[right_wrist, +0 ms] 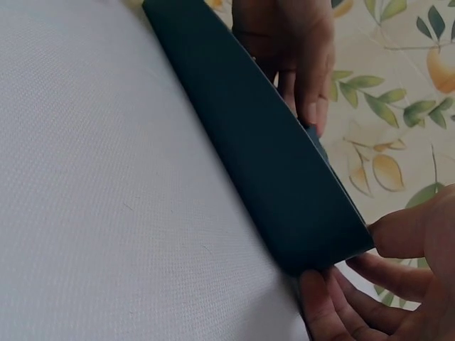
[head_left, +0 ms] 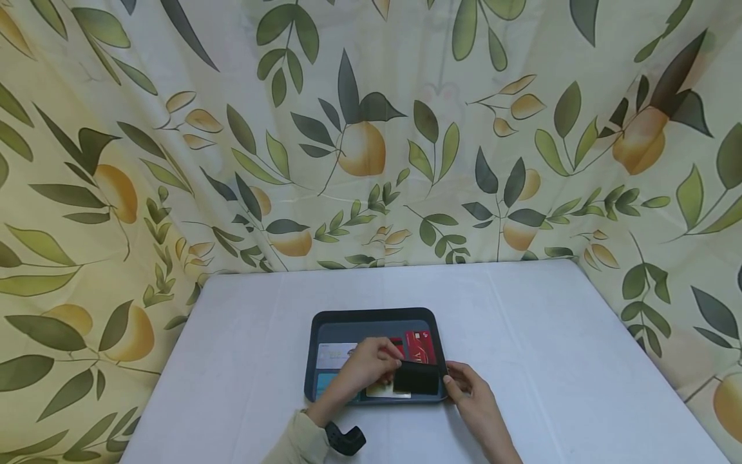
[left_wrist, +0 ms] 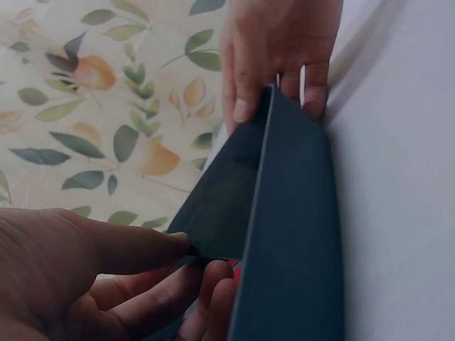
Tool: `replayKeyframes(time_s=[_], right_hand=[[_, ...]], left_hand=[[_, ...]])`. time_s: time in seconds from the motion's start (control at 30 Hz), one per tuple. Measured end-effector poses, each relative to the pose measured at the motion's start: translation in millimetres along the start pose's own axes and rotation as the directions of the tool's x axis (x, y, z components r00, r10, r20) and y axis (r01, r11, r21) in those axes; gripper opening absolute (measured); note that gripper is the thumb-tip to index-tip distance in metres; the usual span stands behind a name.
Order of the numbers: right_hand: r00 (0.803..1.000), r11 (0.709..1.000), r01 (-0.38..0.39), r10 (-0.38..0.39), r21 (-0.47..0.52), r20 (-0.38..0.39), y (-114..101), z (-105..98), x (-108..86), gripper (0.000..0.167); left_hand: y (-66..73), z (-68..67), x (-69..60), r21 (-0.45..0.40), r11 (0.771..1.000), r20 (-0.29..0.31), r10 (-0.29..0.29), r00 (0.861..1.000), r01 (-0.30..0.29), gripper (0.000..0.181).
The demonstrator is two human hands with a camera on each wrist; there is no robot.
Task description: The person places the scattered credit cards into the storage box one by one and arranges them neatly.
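Observation:
A dark blue-grey tray (head_left: 371, 316) lies near the front of the table. Over its front right part, my left hand (head_left: 371, 361) pinches the edge of a black, flat, card-like rectangle (head_left: 415, 378) between thumb and fingers. The left wrist view shows this black card (left_wrist: 220, 206) tilted inside the tray wall. My right hand (head_left: 472, 396) grips the tray's front right corner, thumb at the rim and fingers on the outside, as the right wrist view also shows at the tray wall (right_wrist: 263, 156). Behind the black card lies a red card (head_left: 420, 348).
Inside the tray, partly under my left hand and arm, are a white card (head_left: 333, 356), a teal card (head_left: 324, 383) and a pale gold card (head_left: 379, 390). A white cloth covers the table (head_left: 510, 322). A fruit-patterned curtain (head_left: 371, 193) hangs behind and at both sides.

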State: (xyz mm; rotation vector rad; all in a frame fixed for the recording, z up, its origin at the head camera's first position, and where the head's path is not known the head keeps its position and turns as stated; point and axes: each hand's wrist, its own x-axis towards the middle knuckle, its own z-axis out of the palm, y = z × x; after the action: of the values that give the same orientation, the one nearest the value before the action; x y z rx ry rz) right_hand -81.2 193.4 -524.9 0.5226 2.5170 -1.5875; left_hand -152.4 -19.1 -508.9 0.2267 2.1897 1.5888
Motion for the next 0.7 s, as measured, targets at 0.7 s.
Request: replayKeyframes(time_s=[0.7], right_hand=[[1.0, 1.0, 0.002, -0.002, 0.011, 0.001, 0.3, 0.0, 0.8, 0.042]], left_hand=[[2.2, 12.4, -5.6, 0.551, 0.831, -0.121, 0.177, 0.977, -0.083, 0.012]])
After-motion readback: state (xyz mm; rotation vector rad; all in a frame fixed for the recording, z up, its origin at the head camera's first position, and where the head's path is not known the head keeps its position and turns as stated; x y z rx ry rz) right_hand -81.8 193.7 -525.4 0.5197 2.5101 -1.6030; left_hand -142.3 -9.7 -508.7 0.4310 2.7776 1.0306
